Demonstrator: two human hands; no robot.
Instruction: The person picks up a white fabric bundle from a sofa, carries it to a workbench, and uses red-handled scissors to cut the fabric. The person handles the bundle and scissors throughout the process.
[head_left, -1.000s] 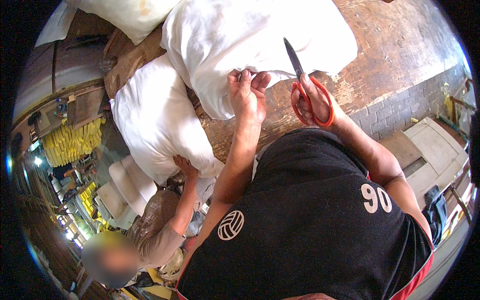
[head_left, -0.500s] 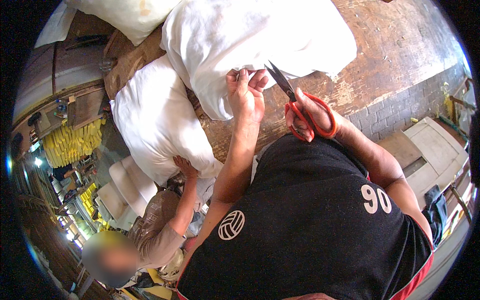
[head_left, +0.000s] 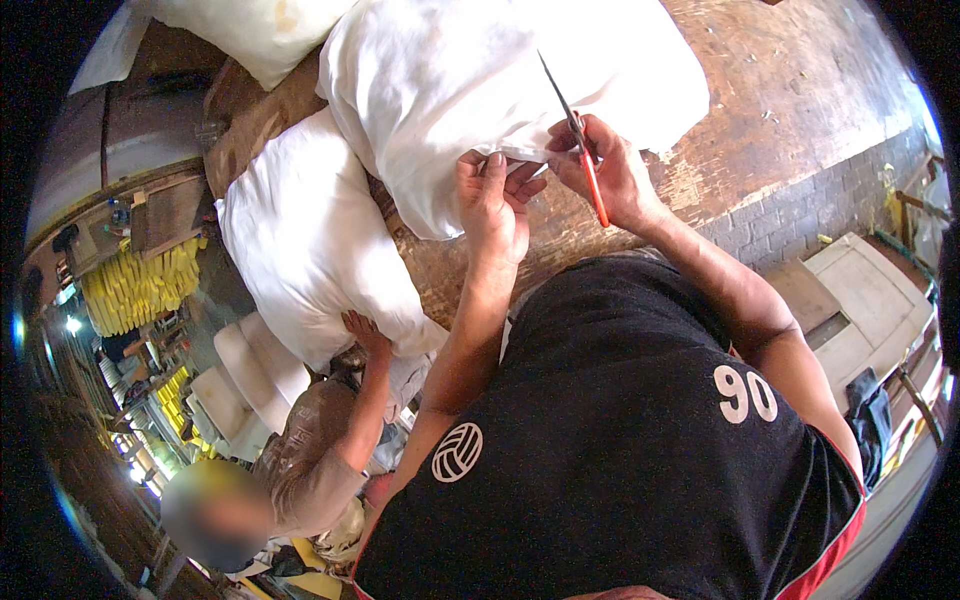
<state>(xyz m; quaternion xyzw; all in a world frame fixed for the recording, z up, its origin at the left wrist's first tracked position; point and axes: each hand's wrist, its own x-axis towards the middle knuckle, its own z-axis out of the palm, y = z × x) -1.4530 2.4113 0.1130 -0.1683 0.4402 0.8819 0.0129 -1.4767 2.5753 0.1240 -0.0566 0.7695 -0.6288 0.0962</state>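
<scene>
A big white stuffed cushion point(head_left: 440, 100) lies on the wooden table before me. At its near edge my left hand point(head_left: 495, 205) is closed, thumb and fingers pinching the fabric seam. Scissors with dark blades and orange-red handles point(head_left: 597, 190) stay in my right hand point(head_left: 622, 180), seen edge-on with the tips pointing away over the cushion. The thumb and fingertips of that hand also reach the seam, close to my left fingers. Whether they grip cloth or a thread there is too small to tell.
A second white cushion point(head_left: 300, 230) lies at the left, under the hand point(head_left: 368, 335) of another person beside me. Another pillow point(head_left: 265, 35) sits at the far left. The worn wooden tabletop point(head_left: 770, 90) extends right. Yellow foam strips point(head_left: 145, 285) are stacked at the left; pale panels point(head_left: 865, 290) stand right.
My right hand has moved up and left to the cushion's edge, turning the scissors so the blades point away and look closed. My left hand stays at the seam.
</scene>
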